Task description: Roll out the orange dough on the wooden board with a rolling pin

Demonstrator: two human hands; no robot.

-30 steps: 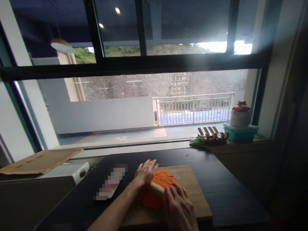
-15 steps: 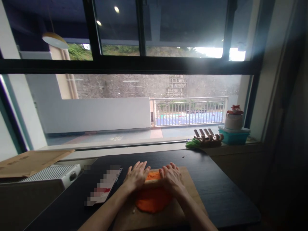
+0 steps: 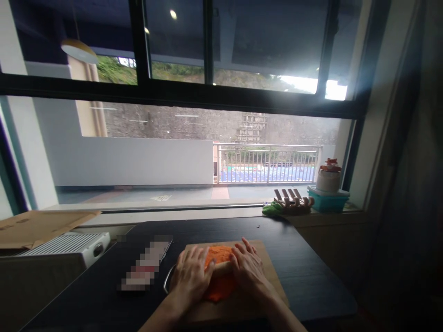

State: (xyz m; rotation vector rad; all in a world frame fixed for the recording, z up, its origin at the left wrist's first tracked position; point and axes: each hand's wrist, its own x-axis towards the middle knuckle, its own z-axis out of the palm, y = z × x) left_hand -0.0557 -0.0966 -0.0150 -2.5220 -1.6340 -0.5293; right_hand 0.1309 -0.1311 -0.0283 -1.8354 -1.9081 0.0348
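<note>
A pale rolling pin (image 3: pixel 222 268) lies across a flattened sheet of orange dough (image 3: pixel 219 253) on a wooden board (image 3: pixel 268 265). My left hand (image 3: pixel 193 272) is over the pin's left end, with its fingers curved over it and the thumb along its near side. On the right end rests my right hand (image 3: pixel 249 268), its palm pressing down and its fingers reaching past the pin. Both hands hide the pin's ends. Dough shows on the far and near sides of the pin. A curved metal handle (image 3: pixel 166 279) shows at the board's left edge.
The board lies on a dark table (image 3: pixel 311 286). A blurred-out phone-like item (image 3: pixel 147 267) lies to the left. Past it are a white radiator (image 3: pixel 93 249) and cardboard (image 3: pixel 48 226). The windowsill holds a teal box (image 3: pixel 328 199), a brown rack (image 3: pixel 294 203) and a green item (image 3: pixel 272 209).
Both hands and the rolling pin have come toward me over the dough, the left hand most clearly. More dough shows beyond the pin and less on the near side. The view has tilted slightly.
</note>
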